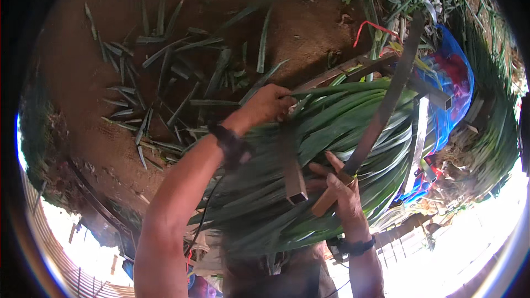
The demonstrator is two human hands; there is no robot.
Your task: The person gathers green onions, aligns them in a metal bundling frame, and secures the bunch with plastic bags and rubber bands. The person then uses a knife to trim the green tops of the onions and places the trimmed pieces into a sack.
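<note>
A large bundle of long green leaves, like leek or scallion tops, lies across a metal frame of square tube. At its upper left edge, the fingers of my left hand are closed on some leaf ends. My right hand, at the lower right of the bundle, grips the wooden handle of a long-bladed knife. The dark, slightly curved blade points up and to the right, above the leaves. Part of the right hand's grip is hidden by the handle.
Cut leaf pieces lie scattered over the brown soil at the left. A blue plastic bag with red contents sits beyond the frame at the right. More long leaves are piled at the far right. A square tube end juts out near the bag.
</note>
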